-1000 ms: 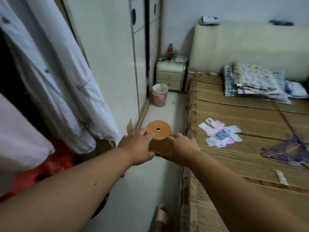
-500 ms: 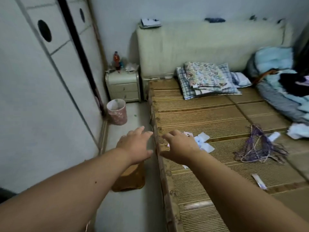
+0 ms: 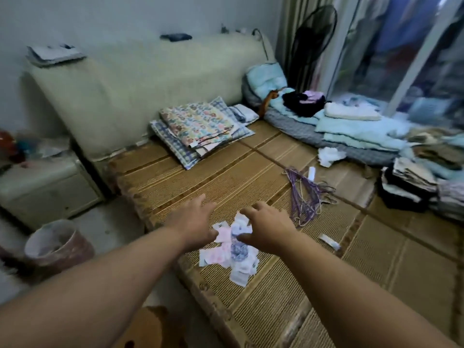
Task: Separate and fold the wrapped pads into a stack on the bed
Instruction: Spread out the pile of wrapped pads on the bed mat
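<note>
A loose heap of wrapped pads (image 3: 232, 249) in pink, white and blue-patterned wrappers lies on the bamboo mat of the bed (image 3: 251, 177) near its left edge. My left hand (image 3: 194, 222) hovers over the heap's upper left with fingers spread and holds nothing. My right hand (image 3: 267, 228) is over the heap's upper right, fingers loosely bent, its thumb near the wrappers. Whether either hand touches the pads cannot be told. One single wrapped pad (image 3: 329, 241) lies apart to the right.
A tangle of purple string (image 3: 305, 197) lies right of the hands. Folded patterned cloths (image 3: 198, 126) sit by the headboard; piles of bedding and clothes (image 3: 411, 177) fill the right side. A pink bin (image 3: 56, 243), a nightstand (image 3: 47, 189) and a brown stool (image 3: 148, 327) stand on the floor at left.
Both hands let go of the brown stool, which now stands on the floor. The view swung right onto the bed and both hands reached over the heap of pads.
</note>
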The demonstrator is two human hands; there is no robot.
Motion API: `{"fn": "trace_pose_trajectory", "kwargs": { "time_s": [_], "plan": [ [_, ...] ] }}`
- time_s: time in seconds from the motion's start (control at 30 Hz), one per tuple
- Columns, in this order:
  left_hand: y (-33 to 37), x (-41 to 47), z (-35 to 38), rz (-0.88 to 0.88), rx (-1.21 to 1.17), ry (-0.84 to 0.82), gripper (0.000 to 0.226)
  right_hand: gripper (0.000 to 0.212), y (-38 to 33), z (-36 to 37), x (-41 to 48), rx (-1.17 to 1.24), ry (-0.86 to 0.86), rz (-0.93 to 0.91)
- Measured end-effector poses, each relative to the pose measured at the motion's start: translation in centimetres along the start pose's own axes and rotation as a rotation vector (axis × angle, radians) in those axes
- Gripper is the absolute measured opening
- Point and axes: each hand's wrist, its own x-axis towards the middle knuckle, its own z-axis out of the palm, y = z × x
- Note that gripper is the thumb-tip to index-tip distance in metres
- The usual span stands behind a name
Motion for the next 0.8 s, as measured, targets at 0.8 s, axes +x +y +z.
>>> {"fn": "trace_pose_trajectory", "kwargs": {
  "time_s": [0.8],
  "plan": [
    [5.1, 14.2, -1.0, 0.241, -0.003, -0.077, 0.076, 0.071, 8.7, 0.7, 7.7, 0.078, -0.058, 0.234]
  ]
}}
